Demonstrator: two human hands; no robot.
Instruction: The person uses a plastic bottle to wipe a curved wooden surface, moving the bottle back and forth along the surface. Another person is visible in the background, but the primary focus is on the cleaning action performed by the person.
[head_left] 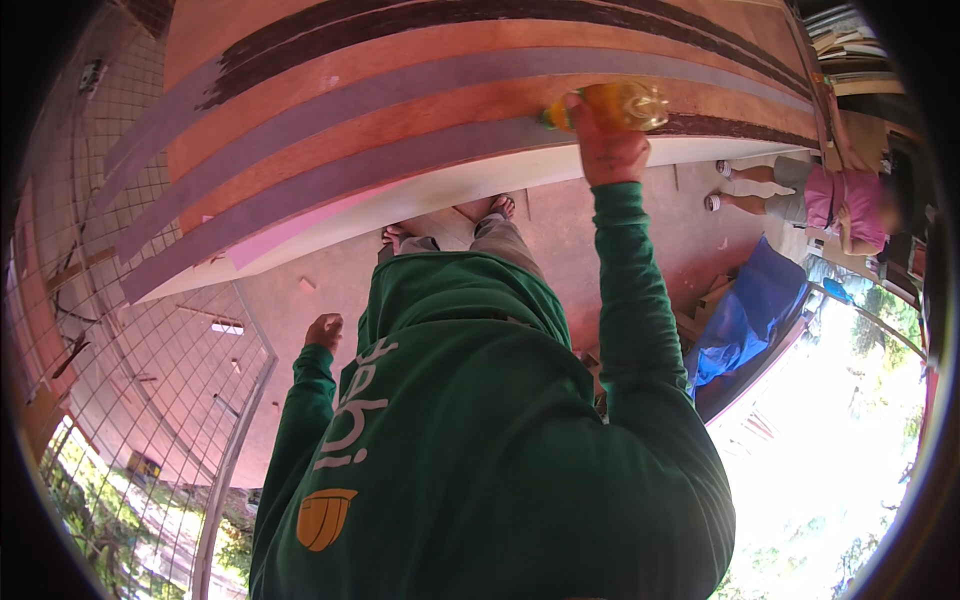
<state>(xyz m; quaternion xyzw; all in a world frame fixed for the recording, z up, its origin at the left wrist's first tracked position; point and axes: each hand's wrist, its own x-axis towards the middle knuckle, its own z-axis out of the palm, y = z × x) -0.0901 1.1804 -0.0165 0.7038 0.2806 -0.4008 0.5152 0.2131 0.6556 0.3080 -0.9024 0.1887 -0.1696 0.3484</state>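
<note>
My right hand [608,150] is stretched out over a large wooden board [400,90] and grips a clear yellowish plastic bottle [625,103] with a green cap, held on its side at the board's near edge. The board is reddish-brown with grey strips and dark streaks along it, and its near edge is white. My left hand [323,330] hangs at my side above the floor, fingers curled in, with nothing visible in it. Both arms are in green sleeves. My feet [450,225] stand just under the board's edge.
Another person in a pink top [845,200] crouches at the right beside the board's end. A blue tarp [750,310] lies on the floor at the right. A wire mesh panel [150,370] stands at the left. Wood pieces are stacked at the upper right.
</note>
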